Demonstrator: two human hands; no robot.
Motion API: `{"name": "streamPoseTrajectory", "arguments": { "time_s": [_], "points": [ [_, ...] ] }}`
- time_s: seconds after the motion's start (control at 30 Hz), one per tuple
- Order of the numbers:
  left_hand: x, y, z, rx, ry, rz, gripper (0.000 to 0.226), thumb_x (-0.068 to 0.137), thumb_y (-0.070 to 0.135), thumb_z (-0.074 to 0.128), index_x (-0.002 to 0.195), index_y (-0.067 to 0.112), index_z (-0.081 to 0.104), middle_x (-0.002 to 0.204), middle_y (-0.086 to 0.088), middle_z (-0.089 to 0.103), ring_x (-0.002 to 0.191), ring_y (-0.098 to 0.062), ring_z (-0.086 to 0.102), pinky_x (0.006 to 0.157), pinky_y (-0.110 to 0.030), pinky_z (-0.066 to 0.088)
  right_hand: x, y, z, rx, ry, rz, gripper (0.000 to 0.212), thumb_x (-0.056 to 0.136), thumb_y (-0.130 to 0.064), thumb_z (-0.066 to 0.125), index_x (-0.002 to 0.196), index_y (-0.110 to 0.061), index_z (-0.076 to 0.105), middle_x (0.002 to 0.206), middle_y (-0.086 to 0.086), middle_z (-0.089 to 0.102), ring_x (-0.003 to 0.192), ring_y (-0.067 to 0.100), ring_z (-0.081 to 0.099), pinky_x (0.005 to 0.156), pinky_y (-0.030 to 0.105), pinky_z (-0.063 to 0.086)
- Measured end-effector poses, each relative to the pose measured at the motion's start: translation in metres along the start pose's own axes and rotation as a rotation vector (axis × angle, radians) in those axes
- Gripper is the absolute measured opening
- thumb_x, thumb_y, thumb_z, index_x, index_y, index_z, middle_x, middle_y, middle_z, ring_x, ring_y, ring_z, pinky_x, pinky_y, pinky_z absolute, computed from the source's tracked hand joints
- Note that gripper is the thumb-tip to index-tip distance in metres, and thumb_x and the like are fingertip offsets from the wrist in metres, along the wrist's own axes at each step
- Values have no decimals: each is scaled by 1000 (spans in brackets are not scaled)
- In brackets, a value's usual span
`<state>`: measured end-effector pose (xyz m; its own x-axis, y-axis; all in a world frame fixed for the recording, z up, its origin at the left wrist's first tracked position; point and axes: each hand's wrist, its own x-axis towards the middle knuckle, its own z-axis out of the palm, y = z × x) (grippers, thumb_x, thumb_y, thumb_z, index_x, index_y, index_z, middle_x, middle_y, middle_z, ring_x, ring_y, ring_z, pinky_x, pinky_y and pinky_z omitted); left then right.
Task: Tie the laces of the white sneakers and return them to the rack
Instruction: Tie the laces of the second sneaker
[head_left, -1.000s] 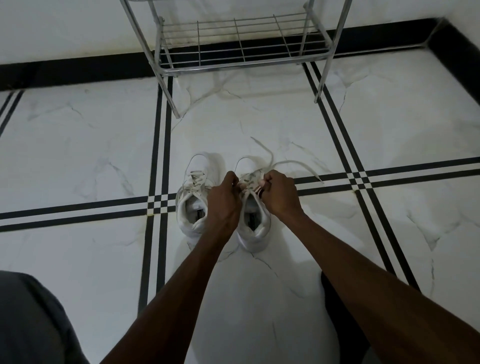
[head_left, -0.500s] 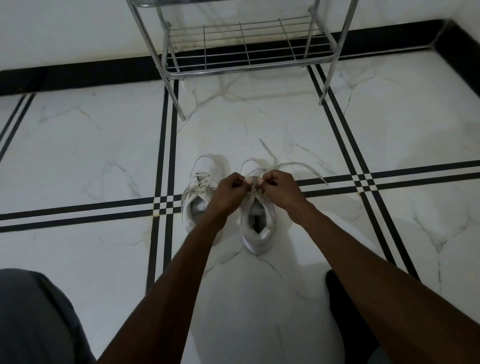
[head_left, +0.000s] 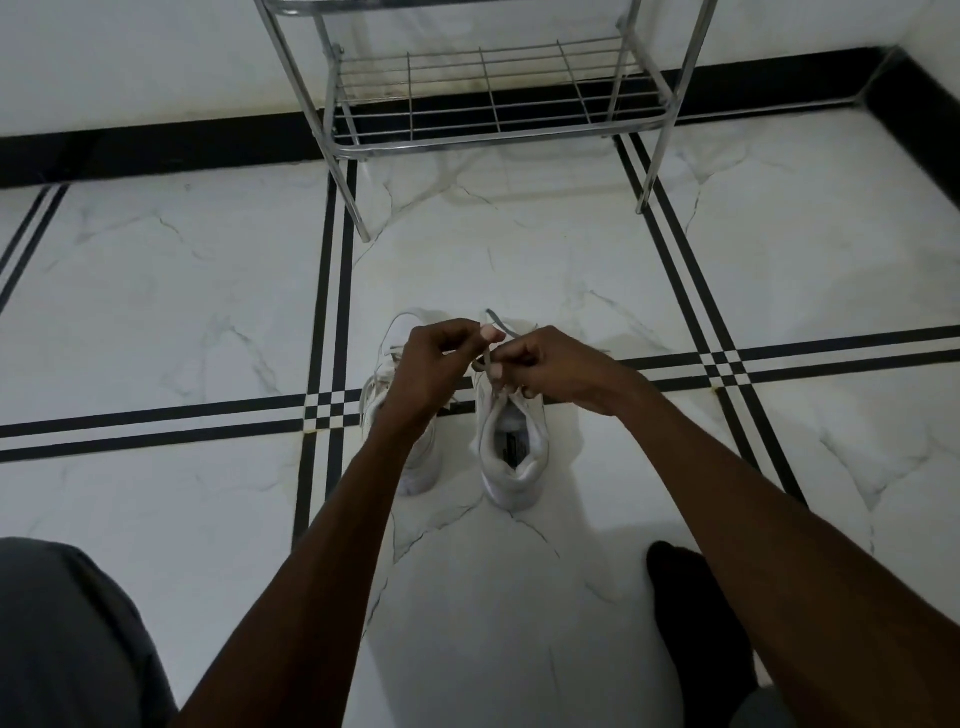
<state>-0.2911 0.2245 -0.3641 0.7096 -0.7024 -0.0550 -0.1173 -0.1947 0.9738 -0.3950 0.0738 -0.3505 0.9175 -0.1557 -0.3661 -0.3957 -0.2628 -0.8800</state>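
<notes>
Two white sneakers stand side by side on the marble floor, toes pointing away from me. My left hand (head_left: 434, 366) covers most of the left sneaker (head_left: 423, 465) and pinches one end of a lace. My right hand (head_left: 558, 369) sits over the tongue of the right sneaker (head_left: 514, 452) and grips the lace (head_left: 501, 328), which loops up between the two hands. The heel opening of the right sneaker is in plain sight. A chrome wire shoe rack (head_left: 493, 101) stands against the wall beyond the sneakers, its lowest shelf bare.
The floor is white marble tile with black double stripes (head_left: 332, 405) crossing beside the shoes. A black skirting band (head_left: 156, 148) runs along the white wall. My grey-clad knee (head_left: 62, 639) fills the lower left, and a dark foot (head_left: 696, 613) rests at lower right.
Both hands lifted from the right sneaker's tongue and drew the lace up into a loop between them. The loose lace ends that trailed on the floor to the right were pulled in.
</notes>
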Motion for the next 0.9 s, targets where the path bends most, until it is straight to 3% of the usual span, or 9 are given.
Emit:
{"name": "streamPoseTrajectory", "arguments": {
  "time_s": [0.1,0.17,0.23,0.4,0.5,0.6,0.77,0.83,0.9],
  "points": [
    [-1,-6,6,8,-30,-44,34,104,35,56,101,9,77,94,-9,79,94,-22,75,87,-36,60,0,-2,-3,-54,31,-19,29,90,-43,68,95,-17,79,83,7,75,72,8,63,68,25,49],
    [-1,-13,9,53,-53,-101,43,103,48,50,99,13,76,94,-8,78,97,-21,74,94,-46,58,1,2,-4,-84,103,-51,29,89,-46,68,89,-20,80,79,5,75,72,17,66,72,35,53],
    [-2,-17,10,69,-83,-137,52,102,58,44,96,18,76,96,-5,78,100,-19,73,98,-46,56,1,7,-7,-96,142,-53,27,88,-45,69,86,-20,80,80,5,76,77,22,70,80,41,57],
    [0,-9,18,17,-122,-155,59,108,51,31,101,11,74,100,-8,77,103,-24,69,95,-37,52,1,10,-23,-133,105,-43,23,85,-36,76,87,-13,77,77,0,77,74,10,74,61,14,48],
    [3,-13,22,25,-112,-195,60,107,53,30,102,10,72,102,-10,75,105,-30,67,94,-40,52,4,8,-27,-139,97,-54,20,80,-28,81,88,-10,76,81,6,77,75,14,75,62,18,50],
    [5,-17,24,31,-86,-233,60,105,57,32,100,12,72,101,-7,73,100,-24,67,84,-36,52,9,8,-30,-212,102,-63,16,74,-18,85,86,-9,77,80,10,77,76,20,75,64,26,55],
    [5,-16,28,-14,-49,-268,59,104,59,35,111,11,69,105,-7,75,101,-21,70,80,-32,53,18,19,-19,-368,356,-168,13,67,-10,83,74,-19,77,73,-2,75,69,11,72,69,31,61],
    [4,-15,27,-10,-31,-264,55,106,56,34,122,14,66,110,-6,76,103,-17,70,83,-33,55,18,23,-16,-333,434,-186,10,70,-14,84,77,-17,78,75,-1,76,70,11,73,69,29,62],
    [5,-17,24,67,-6,-246,51,104,60,35,133,28,61,118,0,74,114,-16,67,96,-44,56,16,24,-18,-208,472,-149,10,72,-11,85,81,-12,80,77,1,77,69,14,75,66,27,63]
  ]
}}
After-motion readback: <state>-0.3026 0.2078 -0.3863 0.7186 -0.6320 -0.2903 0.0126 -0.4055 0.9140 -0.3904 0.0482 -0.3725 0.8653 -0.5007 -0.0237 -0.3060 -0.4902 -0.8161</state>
